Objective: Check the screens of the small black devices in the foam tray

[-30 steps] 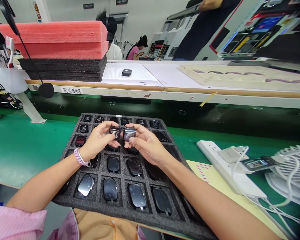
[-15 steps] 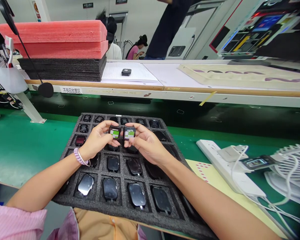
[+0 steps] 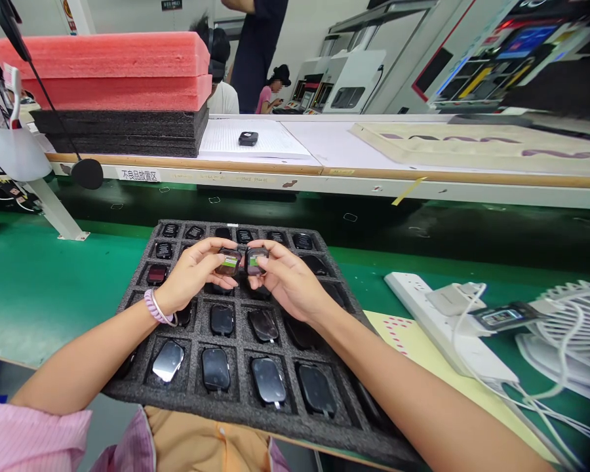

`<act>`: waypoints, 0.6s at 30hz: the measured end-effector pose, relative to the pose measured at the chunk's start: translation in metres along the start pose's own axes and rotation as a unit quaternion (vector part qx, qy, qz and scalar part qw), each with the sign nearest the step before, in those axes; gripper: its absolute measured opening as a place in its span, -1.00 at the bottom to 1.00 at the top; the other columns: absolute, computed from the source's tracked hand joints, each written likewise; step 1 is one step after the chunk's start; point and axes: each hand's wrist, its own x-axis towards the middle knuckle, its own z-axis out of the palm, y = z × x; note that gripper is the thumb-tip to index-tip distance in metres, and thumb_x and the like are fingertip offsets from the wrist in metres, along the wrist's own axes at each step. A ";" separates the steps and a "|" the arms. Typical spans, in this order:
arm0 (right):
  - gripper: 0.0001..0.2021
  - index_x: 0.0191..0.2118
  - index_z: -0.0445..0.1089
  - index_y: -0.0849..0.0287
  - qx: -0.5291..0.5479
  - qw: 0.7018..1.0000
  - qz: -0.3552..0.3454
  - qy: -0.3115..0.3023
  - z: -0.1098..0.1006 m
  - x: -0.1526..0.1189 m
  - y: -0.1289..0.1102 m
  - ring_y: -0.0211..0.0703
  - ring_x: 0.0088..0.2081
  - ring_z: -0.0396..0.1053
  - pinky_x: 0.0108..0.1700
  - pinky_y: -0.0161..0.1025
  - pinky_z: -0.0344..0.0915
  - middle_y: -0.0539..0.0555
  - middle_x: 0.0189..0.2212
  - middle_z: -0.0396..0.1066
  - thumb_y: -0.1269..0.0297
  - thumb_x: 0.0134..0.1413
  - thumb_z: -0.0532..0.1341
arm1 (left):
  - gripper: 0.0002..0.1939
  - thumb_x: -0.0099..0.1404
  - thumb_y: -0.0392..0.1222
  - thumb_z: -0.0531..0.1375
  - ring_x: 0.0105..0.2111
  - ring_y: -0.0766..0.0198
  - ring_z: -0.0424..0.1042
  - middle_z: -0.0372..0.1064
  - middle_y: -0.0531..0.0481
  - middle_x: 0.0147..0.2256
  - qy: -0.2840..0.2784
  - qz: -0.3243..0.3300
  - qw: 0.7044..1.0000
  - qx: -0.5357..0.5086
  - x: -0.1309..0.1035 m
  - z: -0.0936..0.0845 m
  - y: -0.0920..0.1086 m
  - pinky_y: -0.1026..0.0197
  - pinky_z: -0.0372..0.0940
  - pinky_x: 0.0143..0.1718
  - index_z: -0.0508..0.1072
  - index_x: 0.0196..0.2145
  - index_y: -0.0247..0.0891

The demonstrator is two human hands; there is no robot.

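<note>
My left hand [image 3: 196, 270] grips a dark smartwatch body [image 3: 229, 262] between thumb and fingers, its lit screen showing a green and white pattern. Close beside it, my right hand [image 3: 285, 275] pinches a second smartwatch body [image 3: 255, 261], also lit, with the thumb over part of its screen. Both are held above a dark grey foam tray [image 3: 191, 387], whose square pockets hold several more black watch bodies. In the front row lie a glossy one [image 3: 168, 362] and a dark one [image 3: 268, 381]. My hands and forearms hide some of the pockets.
A white power strip [image 3: 447, 328] with a charger and cables lies right, beside a white fan [image 3: 575, 328]. Red foam slabs [image 3: 103, 56] are stacked on the shelf behind, near a notebook bearing a small black device [image 3: 248, 138]. People are in the background.
Both watch bodies have tilted slightly in my fingers, and my right thumb covers more of its screen. Behind the shelf, a standing person has shifted left.
</note>
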 end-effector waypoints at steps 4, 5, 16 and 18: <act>-0.60 -0.06 0.39 0.12 -0.013 1.000 -0.002 0.001 -0.002 0.000 0.002 -0.28 -0.47 0.34 -0.39 -0.33 0.30 -0.03 -0.34 0.42 0.20 0.01 0.46 | -0.68 0.21 -0.26 0.16 -0.46 0.29 0.55 0.44 0.00 -0.27 -0.007 0.004 1.000 0.001 0.000 0.000 -0.001 0.29 0.52 -0.37 0.40 -0.06 -0.29; -0.60 -0.06 0.39 0.13 -0.014 1.000 -0.003 0.002 -0.002 0.000 0.003 -0.28 -0.47 0.34 -0.39 -0.33 0.30 -0.04 -0.35 0.42 0.20 0.02 0.46 | -0.68 0.20 -0.27 0.16 -0.46 0.29 0.55 0.44 0.00 -0.26 -0.008 0.004 1.000 0.003 0.000 0.000 -0.001 0.29 0.52 -0.37 0.40 -0.06 -0.29; -0.60 -0.05 0.37 0.12 -0.034 0.999 -0.002 0.003 -0.002 -0.001 0.002 -0.25 -0.46 0.32 -0.39 -0.28 0.29 -0.03 -0.33 0.40 0.24 -0.02 0.42 | -0.65 0.18 -0.26 0.17 -0.46 0.28 0.56 0.44 -0.01 -0.23 -0.013 0.013 1.000 0.019 0.001 -0.001 -0.003 0.31 0.51 -0.40 0.39 -0.05 -0.29; -0.59 -0.05 0.36 0.12 -0.037 0.999 -0.002 0.001 -0.001 -0.002 0.001 -0.25 -0.46 0.33 -0.38 -0.27 0.29 -0.02 -0.31 0.40 0.28 -0.04 0.41 | -0.65 0.18 -0.25 0.18 -0.46 0.28 0.55 0.44 -0.01 -0.23 -0.010 0.013 1.000 0.021 0.002 -0.002 -0.003 0.31 0.51 -0.40 0.38 -0.05 -0.29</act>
